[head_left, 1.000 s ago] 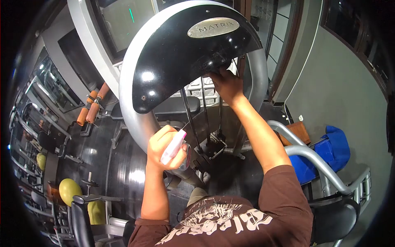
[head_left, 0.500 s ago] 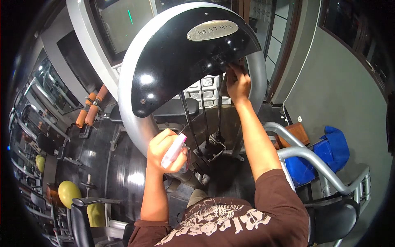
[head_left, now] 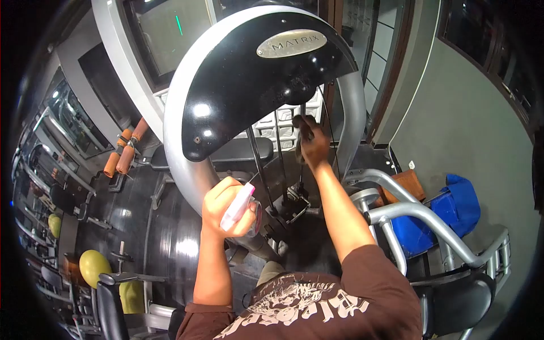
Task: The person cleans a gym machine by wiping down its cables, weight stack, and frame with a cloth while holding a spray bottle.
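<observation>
a: where is the spray bottle held?

b: it is gripped by the left hand, fingers wrapped round it, in front of the curved silver frame. its body is partly hidden by the hand.

a: and the right hand?

b: it is held below the black cover, beside the upright rods. the fingers are bent – something dark, perhaps a cloth, seems to be held under them, but whether they are clamped on it or on a rod cannot be told.

a: is anything in the way?

b: the white ridged shapes behind are crossed by the rods and partly covered by the right hand. the blue item at the right is partly blocked by silver tubes, with a brown box placed near it.

a: what is seen at the left?

b: orange rollers are mounted near a black bench – and, lower down, a yellow ball is seen.
</observation>
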Motion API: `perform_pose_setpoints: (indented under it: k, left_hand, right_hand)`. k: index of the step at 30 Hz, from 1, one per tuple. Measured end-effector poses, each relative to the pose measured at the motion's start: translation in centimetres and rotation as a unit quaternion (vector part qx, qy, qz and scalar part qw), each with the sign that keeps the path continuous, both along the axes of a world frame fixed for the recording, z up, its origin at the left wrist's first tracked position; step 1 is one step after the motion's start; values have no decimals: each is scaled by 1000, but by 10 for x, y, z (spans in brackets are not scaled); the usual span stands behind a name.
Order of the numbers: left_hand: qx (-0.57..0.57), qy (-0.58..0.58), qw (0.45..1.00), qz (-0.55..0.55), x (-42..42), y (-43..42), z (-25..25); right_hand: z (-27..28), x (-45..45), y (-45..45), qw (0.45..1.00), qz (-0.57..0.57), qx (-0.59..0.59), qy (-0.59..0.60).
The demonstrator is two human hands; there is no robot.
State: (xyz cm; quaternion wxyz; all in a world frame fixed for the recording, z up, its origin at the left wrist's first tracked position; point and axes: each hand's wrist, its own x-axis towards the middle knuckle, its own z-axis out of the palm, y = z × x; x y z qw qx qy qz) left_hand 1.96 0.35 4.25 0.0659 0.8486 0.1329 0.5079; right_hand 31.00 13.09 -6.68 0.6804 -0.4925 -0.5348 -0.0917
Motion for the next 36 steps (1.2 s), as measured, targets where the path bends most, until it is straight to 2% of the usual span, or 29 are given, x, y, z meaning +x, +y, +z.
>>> perform_pose_setpoints:
  k: [2, 5, 9, 12, 17, 22, 25, 29, 31, 33, 35, 36]
  left_hand:
    - [-4, -11, 1000, 7, 0, -1, 2]
    - [-18, -20, 1000, 12, 3, -4, 2]
    - [-30, -25, 999, 9, 4, -7, 5]
    - [-32, -18, 999, 6, 4, -7, 4]
    - [-82, -16, 996, 16, 4, -12, 5]
    - [-104, -34, 993, -36, -5, -7, 7]
    - [-146, -104, 980, -81, -10, -10, 3]
    - [-323, -227, 904, -168, -19, -41, -13]
    - [-366, -271, 866, -208, -31, -60, -29]
    - [-419, -291, 844, -168, -44, -83, -40]
    - [-442, -226, 861, -108, -70, -97, -59]
    - [-443, -243, 858, -93, -72, -107, -68]
  right_hand:
    - [2, -14, -18, 1000, 4, -2, 27]
    - [0, -33, -35, 983, 102, -57, 141]
    - [23, -52, -82, 922, 214, -134, 293]
    - [26, -63, -102, 916, 260, -80, 294]
    - [32, -63, -136, 908, 289, -117, 280]
    - [38, -57, -157, 901, 291, -118, 300]
    - [36, -54, -170, 882, 300, -123, 343]
    - [33, -53, -185, 847, 322, -135, 402]
    - [32, -56, -192, 824, 336, -146, 433]
    - [30, -61, -198, 820, 337, -140, 440]
    - [20, -68, -200, 817, 332, -127, 455]
    - [16, -72, -200, 817, 323, -130, 459]
